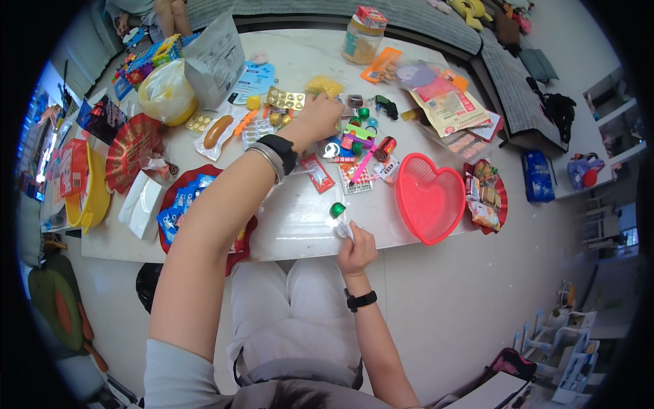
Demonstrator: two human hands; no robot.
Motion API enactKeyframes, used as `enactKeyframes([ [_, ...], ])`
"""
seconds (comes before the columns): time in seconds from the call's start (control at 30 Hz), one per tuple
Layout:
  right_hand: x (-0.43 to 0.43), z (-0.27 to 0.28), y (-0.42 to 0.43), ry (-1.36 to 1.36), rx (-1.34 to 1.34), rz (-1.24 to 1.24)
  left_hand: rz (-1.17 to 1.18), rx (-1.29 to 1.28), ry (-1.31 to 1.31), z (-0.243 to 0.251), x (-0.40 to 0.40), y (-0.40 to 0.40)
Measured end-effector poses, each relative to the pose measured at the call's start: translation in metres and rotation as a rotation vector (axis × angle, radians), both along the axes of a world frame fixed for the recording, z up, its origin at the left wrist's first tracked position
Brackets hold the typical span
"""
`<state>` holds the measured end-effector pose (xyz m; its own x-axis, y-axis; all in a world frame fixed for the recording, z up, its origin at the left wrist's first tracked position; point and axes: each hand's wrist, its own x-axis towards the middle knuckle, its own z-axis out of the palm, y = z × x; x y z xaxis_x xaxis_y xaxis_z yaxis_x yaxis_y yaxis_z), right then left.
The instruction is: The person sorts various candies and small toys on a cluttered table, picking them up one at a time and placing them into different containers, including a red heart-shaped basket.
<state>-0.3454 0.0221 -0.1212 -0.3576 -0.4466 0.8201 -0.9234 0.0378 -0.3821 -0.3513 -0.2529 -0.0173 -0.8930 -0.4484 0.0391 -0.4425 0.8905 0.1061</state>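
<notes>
My left hand (321, 118) reaches into a pile of small things at the middle of the white table; its fingertips are partly hidden, so I cannot tell if they grip anything. Close by are a gold blister pack (286, 98), a bag of yellow bits (325, 86) and a green-and-purple toy (359, 135). Between the fingers of my right hand (359, 251), at the table's near edge, is a crumpled white tissue (345, 230). Just beyond it lies a green foil-wrapped candy (337, 209). A red sachet (318, 174) and a pink stick (364, 164) lie between the hands.
A red heart-shaped basket (430, 199) stands at the right near edge. Under my left forearm is a red tray (250, 240) with blue packets (176, 207). A plastic jar (361, 41) and snack bags (449, 105) stand farther back. A person's legs (172, 15) show at the far left.
</notes>
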Motion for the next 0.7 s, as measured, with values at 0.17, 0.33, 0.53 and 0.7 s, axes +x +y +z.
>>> enactKeyframes([
  [0.17, -0.002, 0.001, 0.001, 0.003, -0.008, -0.009, -0.037, 0.046, -0.18, 0.017, 0.014, 0.007],
  [0.33, -0.003, 0.002, 0.0, 0.008, -0.024, 0.002, -0.035, 0.117, -0.179, 0.021, 0.02, 0.006],
  [0.53, -0.004, 0.003, 0.002, 0.012, -0.012, -0.003, -0.101, 0.178, 0.055, 0.018, 0.004, 0.015],
  [0.7, -0.004, 0.001, 0.002, 0.015, -0.001, -0.001, -0.303, 0.198, 0.159, 0.004, -0.017, 0.04],
])
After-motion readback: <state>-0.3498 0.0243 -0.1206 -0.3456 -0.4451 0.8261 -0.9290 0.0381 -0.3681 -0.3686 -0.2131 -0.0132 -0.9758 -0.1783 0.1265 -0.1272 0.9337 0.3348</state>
